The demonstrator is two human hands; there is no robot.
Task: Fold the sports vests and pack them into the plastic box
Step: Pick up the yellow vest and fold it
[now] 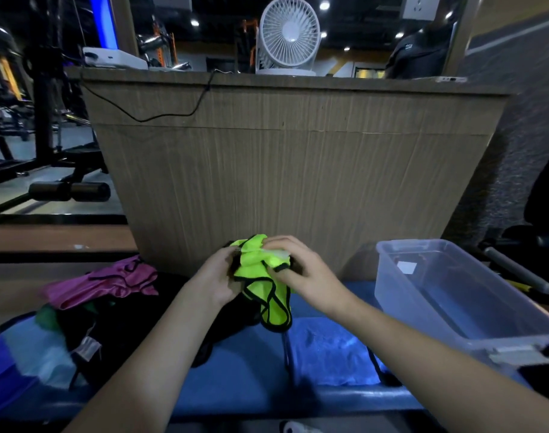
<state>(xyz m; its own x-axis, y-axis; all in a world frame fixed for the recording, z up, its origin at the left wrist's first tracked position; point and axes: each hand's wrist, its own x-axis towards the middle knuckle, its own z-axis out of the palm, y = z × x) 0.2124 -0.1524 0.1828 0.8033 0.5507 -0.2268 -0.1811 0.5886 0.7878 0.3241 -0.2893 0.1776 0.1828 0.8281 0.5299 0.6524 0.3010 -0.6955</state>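
A neon yellow-green sports vest (257,278) with black trim hangs bunched above the blue bench, its straps dangling down. My left hand (215,276) grips its left side and my right hand (293,270) pinches its upper right part. A blue vest (326,351) lies flat on the bench below them. A pink vest (110,281) tops a loose pile of other vests (64,339) at the left. The clear plastic box (485,335) stands open at the right, with nothing visible inside.
A blue padded bench (245,379) carries everything. Right behind it rises a wooden counter wall (298,170) with a white fan (287,35) and a black cable on top. Gym equipment (48,170) stands at the left, a dark chair at the far right.
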